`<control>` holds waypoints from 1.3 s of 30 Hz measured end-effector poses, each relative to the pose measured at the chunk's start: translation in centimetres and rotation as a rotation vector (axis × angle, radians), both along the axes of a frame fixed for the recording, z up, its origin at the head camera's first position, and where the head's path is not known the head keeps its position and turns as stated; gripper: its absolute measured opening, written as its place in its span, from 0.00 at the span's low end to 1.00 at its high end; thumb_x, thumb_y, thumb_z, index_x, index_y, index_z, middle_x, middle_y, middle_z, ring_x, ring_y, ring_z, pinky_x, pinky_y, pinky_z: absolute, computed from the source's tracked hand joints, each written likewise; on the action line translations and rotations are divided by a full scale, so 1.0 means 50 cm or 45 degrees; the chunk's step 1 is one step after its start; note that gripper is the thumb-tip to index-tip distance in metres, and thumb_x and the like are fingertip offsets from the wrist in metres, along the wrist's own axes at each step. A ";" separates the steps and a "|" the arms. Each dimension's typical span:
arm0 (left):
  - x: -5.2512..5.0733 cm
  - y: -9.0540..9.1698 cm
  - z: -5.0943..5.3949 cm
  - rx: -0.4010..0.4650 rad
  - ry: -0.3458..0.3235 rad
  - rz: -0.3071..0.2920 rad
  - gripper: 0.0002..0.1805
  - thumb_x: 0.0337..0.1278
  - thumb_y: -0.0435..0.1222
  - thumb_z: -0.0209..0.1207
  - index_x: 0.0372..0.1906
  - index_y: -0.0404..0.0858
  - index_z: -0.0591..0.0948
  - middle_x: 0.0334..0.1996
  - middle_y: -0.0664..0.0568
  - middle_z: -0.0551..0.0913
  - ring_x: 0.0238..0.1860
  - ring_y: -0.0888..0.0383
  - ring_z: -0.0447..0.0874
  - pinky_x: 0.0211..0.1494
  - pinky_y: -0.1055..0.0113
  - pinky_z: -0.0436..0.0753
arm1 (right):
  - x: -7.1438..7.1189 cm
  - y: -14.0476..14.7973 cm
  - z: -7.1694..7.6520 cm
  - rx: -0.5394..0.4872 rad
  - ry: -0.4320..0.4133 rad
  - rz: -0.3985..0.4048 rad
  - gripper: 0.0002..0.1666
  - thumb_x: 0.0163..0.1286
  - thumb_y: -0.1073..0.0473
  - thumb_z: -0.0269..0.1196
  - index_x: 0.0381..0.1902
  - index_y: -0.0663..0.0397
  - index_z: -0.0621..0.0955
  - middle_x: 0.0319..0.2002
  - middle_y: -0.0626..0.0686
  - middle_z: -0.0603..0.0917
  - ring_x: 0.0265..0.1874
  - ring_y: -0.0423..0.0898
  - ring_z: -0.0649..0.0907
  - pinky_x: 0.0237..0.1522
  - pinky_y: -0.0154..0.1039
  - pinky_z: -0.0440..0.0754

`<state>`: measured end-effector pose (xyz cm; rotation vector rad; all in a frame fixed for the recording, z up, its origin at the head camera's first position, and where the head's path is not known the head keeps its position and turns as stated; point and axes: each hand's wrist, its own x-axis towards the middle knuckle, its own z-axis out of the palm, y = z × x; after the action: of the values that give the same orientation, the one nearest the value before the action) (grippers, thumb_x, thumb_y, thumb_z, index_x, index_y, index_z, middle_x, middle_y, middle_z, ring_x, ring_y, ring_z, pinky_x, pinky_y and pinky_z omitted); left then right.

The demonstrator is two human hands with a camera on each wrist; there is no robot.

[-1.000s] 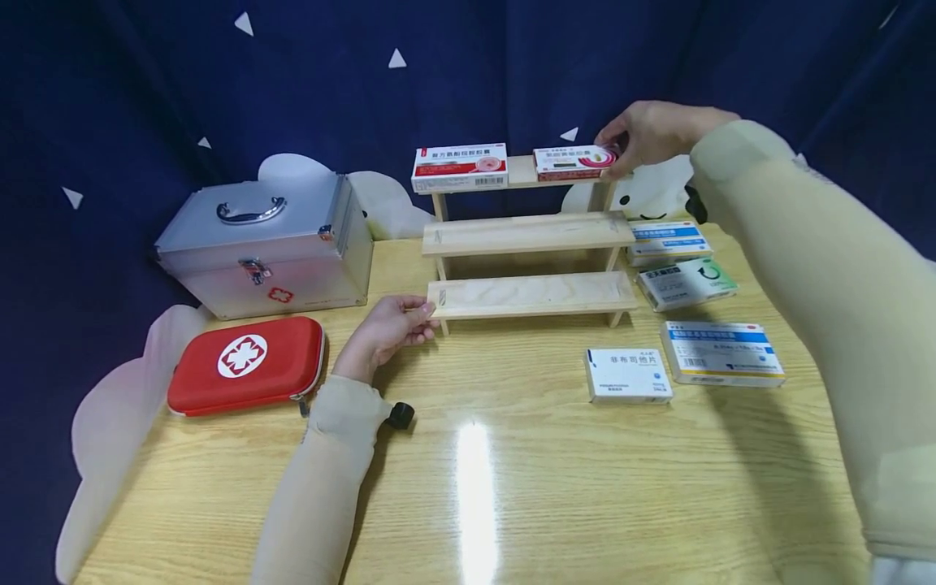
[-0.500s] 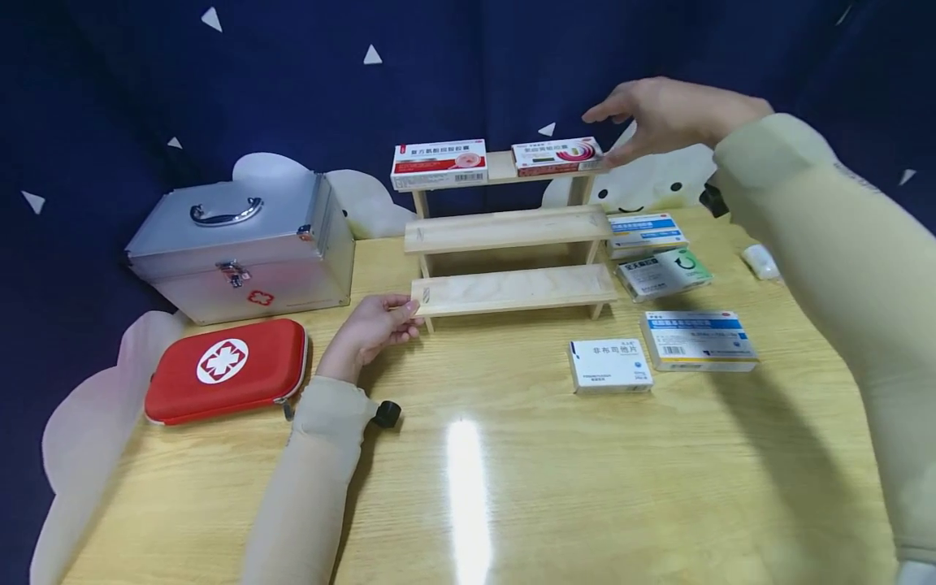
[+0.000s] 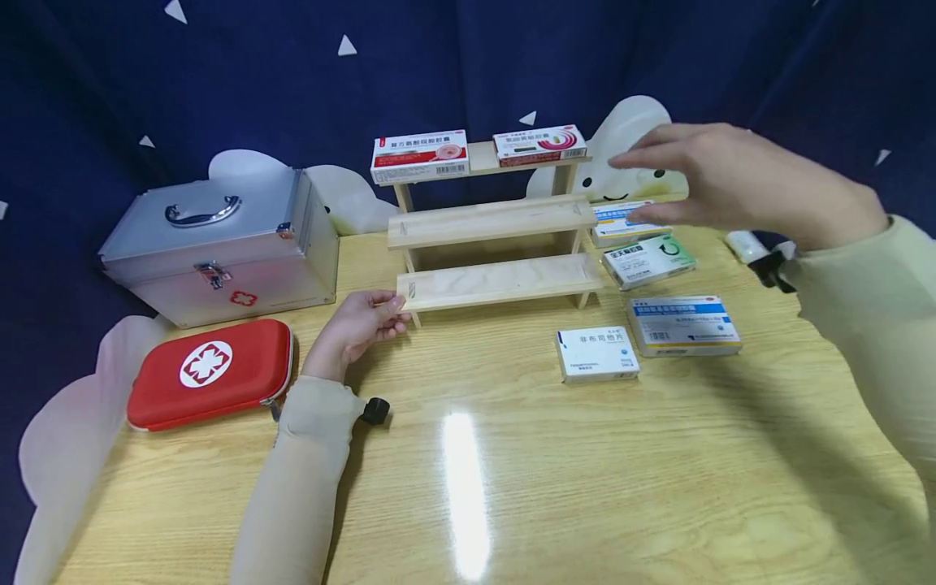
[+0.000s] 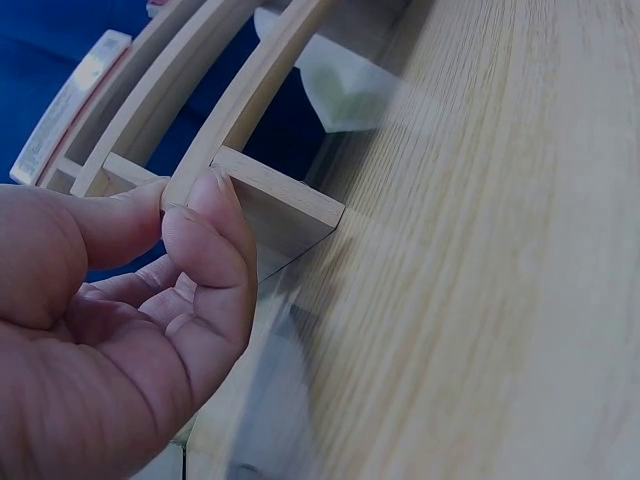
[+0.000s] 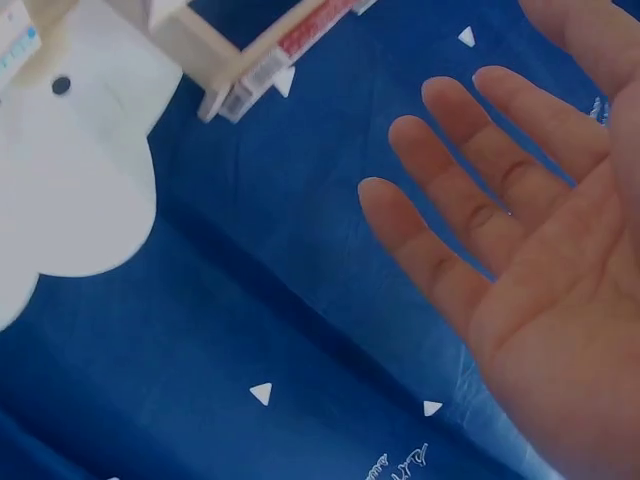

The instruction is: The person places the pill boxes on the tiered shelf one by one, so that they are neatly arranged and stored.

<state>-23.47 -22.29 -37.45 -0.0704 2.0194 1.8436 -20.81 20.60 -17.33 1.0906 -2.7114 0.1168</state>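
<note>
My left hand (image 3: 363, 325) pinches the left end of the lowest tier of a three-tier wooden shelf (image 3: 504, 280); the left wrist view shows thumb and forefinger (image 4: 215, 230) on the board's corner. On the top tier lie two red-and-white boxes, one at the left (image 3: 420, 154) and one at the right (image 3: 539, 145). My right hand (image 3: 753, 183), empty with fingers apart, hangs in the air right of the shelf, in front of a blue-and-white box (image 3: 614, 229) that it partly covers. The right wrist view shows its bare palm (image 5: 570, 290).
Right of the shelf lie a green-and-white box (image 3: 647, 260), a larger blue-and-white box (image 3: 683, 325), a white box (image 3: 596, 354) and a small white item (image 3: 744, 246). At the left are a silver case (image 3: 219, 252) and a red pouch (image 3: 212, 370). A dark blue curtain (image 3: 439, 65) hangs behind.
My right hand has let go of the right box on the top tier and moved away to the right. The left hand keeps its pinch on the shelf. The head view has shifted.
</note>
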 end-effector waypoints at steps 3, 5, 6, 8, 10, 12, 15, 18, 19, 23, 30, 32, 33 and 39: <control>0.000 -0.001 -0.001 -0.001 -0.008 0.004 0.26 0.76 0.36 0.50 0.69 0.25 0.63 0.41 0.41 0.82 0.29 0.63 0.81 0.34 0.75 0.81 | 0.042 0.010 -0.036 -0.043 0.027 0.044 0.35 0.57 0.57 0.76 0.62 0.60 0.79 0.53 0.62 0.80 0.43 0.57 0.81 0.46 0.60 0.79; -0.001 -0.001 -0.002 -0.002 -0.014 0.004 0.27 0.76 0.36 0.50 0.70 0.25 0.62 0.40 0.42 0.82 0.29 0.63 0.81 0.35 0.75 0.81 | 0.065 0.017 -0.064 -0.080 0.037 0.066 0.36 0.54 0.57 0.77 0.60 0.60 0.80 0.53 0.62 0.81 0.46 0.59 0.82 0.46 0.60 0.80; -0.001 -0.001 -0.001 -0.004 -0.016 0.003 0.27 0.76 0.36 0.50 0.70 0.25 0.62 0.40 0.42 0.82 0.29 0.63 0.81 0.35 0.75 0.81 | 0.075 0.020 -0.079 -0.094 0.040 0.070 0.36 0.53 0.57 0.78 0.61 0.59 0.80 0.53 0.62 0.81 0.46 0.59 0.82 0.46 0.59 0.80; -0.001 -0.001 -0.001 -0.003 -0.019 0.001 0.27 0.76 0.36 0.50 0.70 0.25 0.62 0.40 0.43 0.82 0.29 0.63 0.81 0.35 0.75 0.81 | 0.091 0.026 -0.110 -0.122 0.049 0.090 0.37 0.51 0.57 0.78 0.60 0.60 0.80 0.53 0.62 0.82 0.48 0.59 0.82 0.46 0.58 0.80; -0.001 0.000 0.001 0.001 -0.023 0.007 0.26 0.76 0.36 0.50 0.70 0.25 0.63 0.40 0.43 0.82 0.29 0.62 0.81 0.34 0.75 0.81 | 0.104 0.030 -0.140 -0.145 0.051 0.099 0.37 0.50 0.58 0.79 0.59 0.61 0.81 0.52 0.61 0.82 0.48 0.58 0.82 0.46 0.57 0.81; 0.000 -0.001 0.003 0.000 -0.021 0.006 0.26 0.76 0.36 0.50 0.69 0.25 0.64 0.40 0.43 0.81 0.29 0.62 0.81 0.34 0.75 0.81 | 0.115 0.033 -0.166 -0.152 0.038 0.090 0.37 0.50 0.57 0.79 0.58 0.60 0.81 0.51 0.59 0.83 0.48 0.56 0.83 0.45 0.54 0.81; 0.001 -0.001 0.005 -0.010 -0.018 0.007 0.26 0.76 0.37 0.50 0.70 0.25 0.64 0.41 0.41 0.81 0.29 0.62 0.81 0.33 0.75 0.81 | 0.127 0.038 -0.202 -0.156 -0.025 0.049 0.36 0.51 0.57 0.79 0.58 0.60 0.81 0.52 0.58 0.83 0.50 0.56 0.82 0.47 0.54 0.81; 0.001 0.000 0.006 -0.016 -0.013 0.006 0.27 0.76 0.37 0.50 0.70 0.26 0.63 0.43 0.39 0.81 0.29 0.62 0.81 0.33 0.75 0.81 | 0.134 0.044 -0.240 -0.152 -0.090 0.015 0.36 0.52 0.57 0.79 0.59 0.59 0.81 0.53 0.58 0.82 0.51 0.56 0.81 0.47 0.56 0.80; 0.001 0.001 0.006 -0.018 -0.009 0.004 0.27 0.76 0.37 0.50 0.70 0.26 0.63 0.43 0.39 0.81 0.29 0.62 0.81 0.33 0.75 0.81 | 0.136 0.046 -0.252 -0.148 -0.108 0.006 0.36 0.52 0.56 0.78 0.59 0.60 0.81 0.53 0.58 0.82 0.51 0.57 0.81 0.48 0.57 0.80; 0.000 0.003 0.007 -0.016 0.002 0.002 0.26 0.76 0.36 0.50 0.70 0.26 0.63 0.43 0.39 0.81 0.29 0.62 0.81 0.33 0.75 0.81 | 0.141 0.051 -0.297 -0.120 -0.165 -0.004 0.37 0.51 0.55 0.79 0.59 0.62 0.80 0.53 0.61 0.81 0.52 0.59 0.79 0.49 0.58 0.79; 0.000 0.003 0.007 -0.010 -0.012 0.015 0.26 0.76 0.36 0.51 0.70 0.26 0.63 0.43 0.39 0.81 0.28 0.62 0.81 0.33 0.74 0.81 | 0.144 0.051 -0.336 -0.080 -0.231 -0.042 0.40 0.54 0.50 0.78 0.61 0.61 0.79 0.56 0.63 0.79 0.57 0.61 0.75 0.56 0.61 0.73; 0.000 0.002 0.007 -0.010 -0.018 0.015 0.26 0.76 0.36 0.50 0.70 0.26 0.63 0.43 0.39 0.81 0.29 0.62 0.81 0.33 0.74 0.81 | 0.142 0.051 -0.341 -0.080 -0.228 -0.040 0.41 0.54 0.50 0.78 0.62 0.62 0.78 0.56 0.63 0.78 0.58 0.62 0.74 0.57 0.62 0.72; 0.000 0.002 0.007 -0.010 -0.020 0.017 0.26 0.76 0.36 0.50 0.70 0.26 0.63 0.43 0.39 0.81 0.29 0.62 0.81 0.33 0.74 0.81 | 0.141 0.051 -0.343 -0.083 -0.225 -0.035 0.42 0.54 0.50 0.78 0.62 0.63 0.78 0.56 0.63 0.78 0.58 0.62 0.73 0.57 0.62 0.71; 0.003 0.001 0.006 -0.001 -0.012 0.008 0.27 0.76 0.36 0.50 0.71 0.26 0.62 0.42 0.40 0.81 0.29 0.62 0.82 0.34 0.74 0.81 | 0.128 0.048 -0.350 -0.072 -0.212 -0.027 0.44 0.51 0.49 0.79 0.62 0.65 0.77 0.56 0.64 0.78 0.59 0.63 0.73 0.58 0.62 0.71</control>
<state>-23.34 -22.26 -37.13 -0.0859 2.0158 1.8430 -14.41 23.00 -34.85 1.0811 -2.8454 0.2914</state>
